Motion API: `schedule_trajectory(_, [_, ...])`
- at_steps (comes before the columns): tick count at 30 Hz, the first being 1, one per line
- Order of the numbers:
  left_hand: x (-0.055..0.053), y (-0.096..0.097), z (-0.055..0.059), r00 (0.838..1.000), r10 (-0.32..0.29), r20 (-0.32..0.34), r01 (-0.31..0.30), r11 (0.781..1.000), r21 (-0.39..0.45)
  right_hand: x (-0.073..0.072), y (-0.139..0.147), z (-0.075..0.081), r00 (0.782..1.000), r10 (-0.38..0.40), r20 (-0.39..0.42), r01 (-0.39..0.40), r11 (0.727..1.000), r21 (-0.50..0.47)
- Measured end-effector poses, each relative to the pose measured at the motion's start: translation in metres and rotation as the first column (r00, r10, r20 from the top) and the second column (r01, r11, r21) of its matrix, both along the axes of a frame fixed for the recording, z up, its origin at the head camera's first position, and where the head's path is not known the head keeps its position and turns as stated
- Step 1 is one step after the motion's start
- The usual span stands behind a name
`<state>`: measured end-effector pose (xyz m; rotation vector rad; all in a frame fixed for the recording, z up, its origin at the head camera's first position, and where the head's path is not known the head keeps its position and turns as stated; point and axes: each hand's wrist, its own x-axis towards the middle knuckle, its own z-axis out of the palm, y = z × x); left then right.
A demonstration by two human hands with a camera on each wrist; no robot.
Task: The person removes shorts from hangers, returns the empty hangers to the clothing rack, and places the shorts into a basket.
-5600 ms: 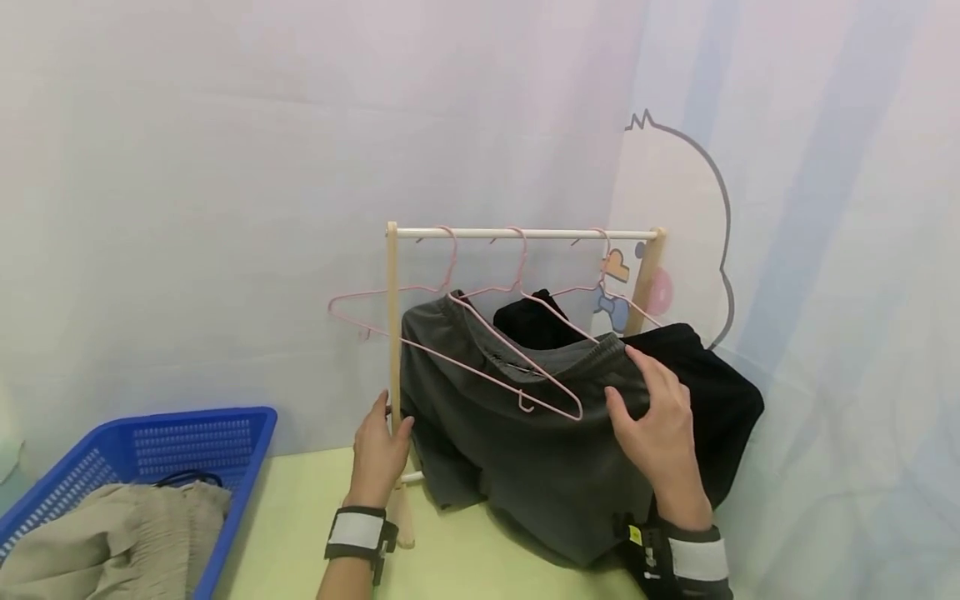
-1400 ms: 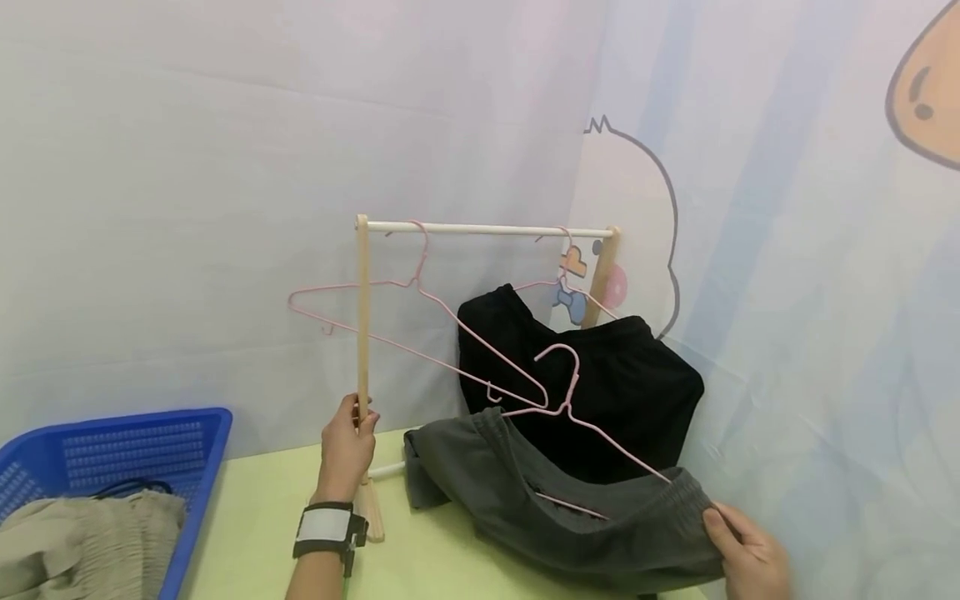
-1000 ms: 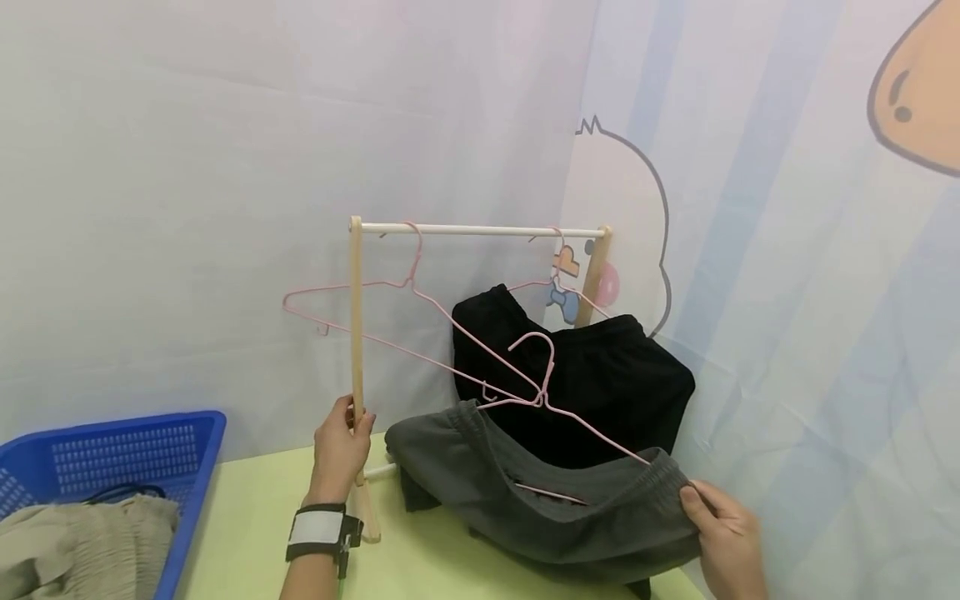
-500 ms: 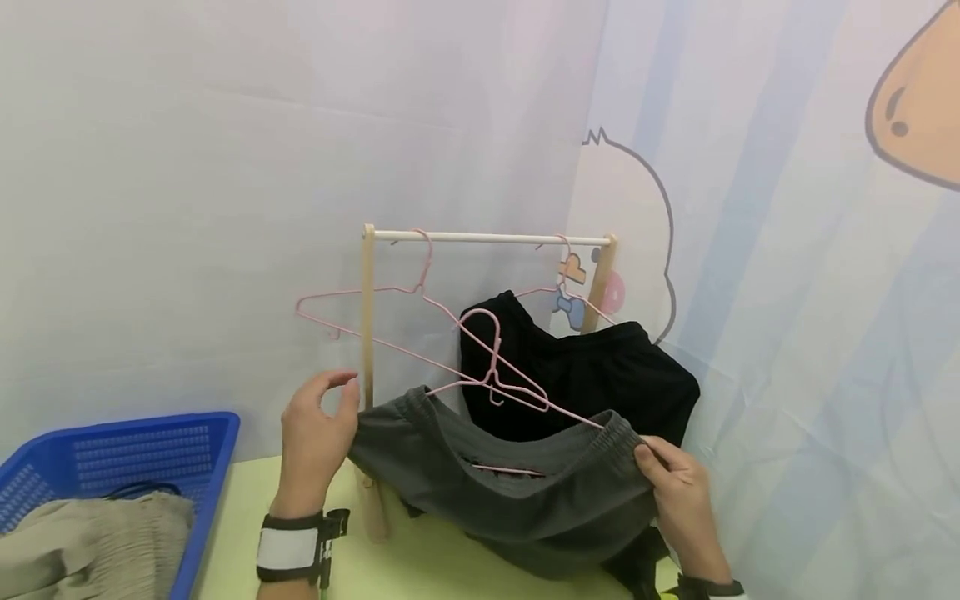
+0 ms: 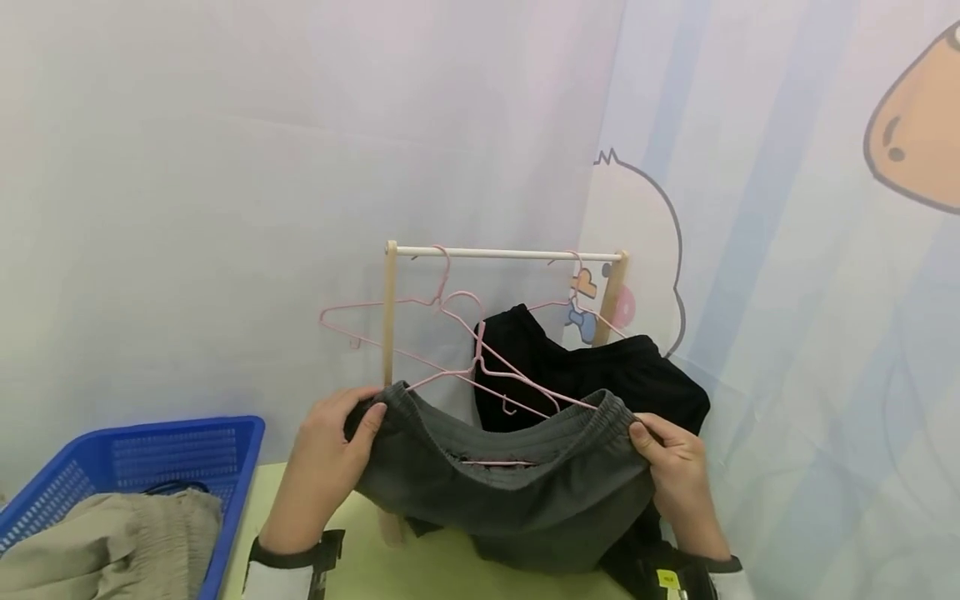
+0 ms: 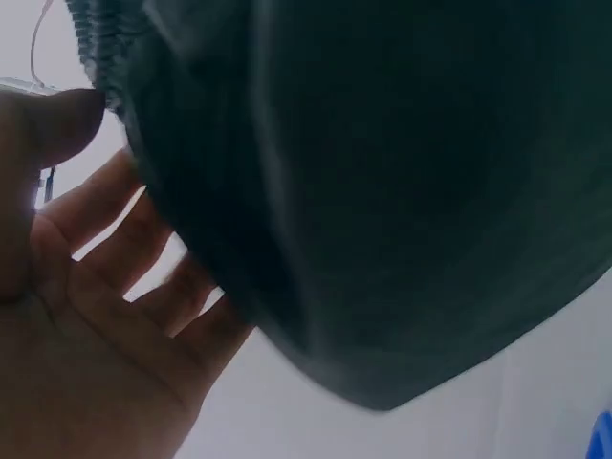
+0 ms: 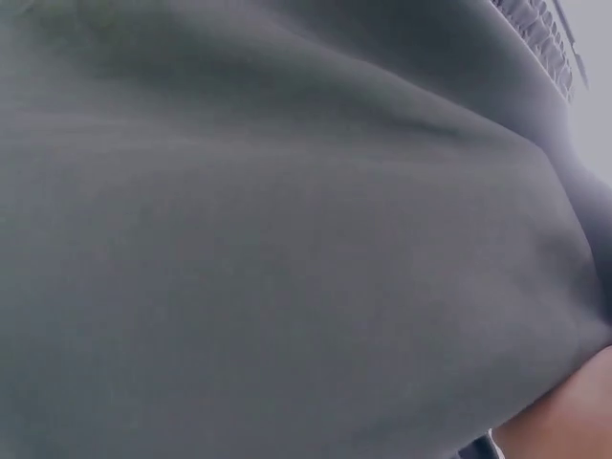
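Grey shorts with an elastic waistband hang on a pink hanger, whose hook is free in front of the rack. My right hand pinches the waistband's right end between thumb and fingers. At the left end my left hand holds the waistband, thumb in front and fingers behind. The left wrist view shows those fingers passing behind the dark cloth. Grey cloth fills most of the right wrist view, hiding the right fingertips. Black shorts hang behind on another pink hanger.
A small rack with a white bar and wooden posts stands on the yellow-green table. A bare pink hanger hangs at its left. A blue basket at left contains beige clothing. Printed curtains stand behind.
The grey shorts and their hanger came off the bar, then moved left and their hook rose. My left hand let go of the rack post and took the waistband's left end.
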<state>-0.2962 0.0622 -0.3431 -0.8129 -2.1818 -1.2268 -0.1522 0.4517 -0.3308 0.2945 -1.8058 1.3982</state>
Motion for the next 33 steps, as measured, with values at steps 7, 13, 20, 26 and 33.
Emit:
schedule_trajectory(7, [0.008, -0.032, 0.002, 0.991, 0.117, -0.071, -0.116, 0.993, 0.023, -0.032, -0.019, 0.006, 0.996, 0.089, 0.011, -0.089, 0.996, -0.002])
schedule_trajectory(13, [0.015, -0.061, 0.001, 0.968, 0.206, -0.146, -0.201, 0.978, 0.049, -0.059, -0.036, 0.005, 0.988, 0.150, 0.023, -0.150, 0.988, 0.029])
schedule_trajectory(20, [0.026, -0.089, 0.004, 0.935, 0.305, -0.183, -0.300, 0.952, 0.059, -0.084, -0.060, 0.004, 0.975, 0.216, 0.050, -0.219, 0.975, 0.050])
schedule_trajectory(26, [0.029, -0.101, 0.008, 0.925, 0.330, -0.191, -0.321, 0.944, 0.077, -0.093, -0.068, 0.003, 0.979, 0.187, 0.085, -0.197, 0.973, 0.123])
schedule_trajectory(33, [0.032, -0.108, 0.008, 0.930, 0.324, -0.177, -0.320, 0.946, 0.047, -0.082, -0.071, -0.011, 0.989, 0.066, 0.131, -0.098, 0.964, 0.249])
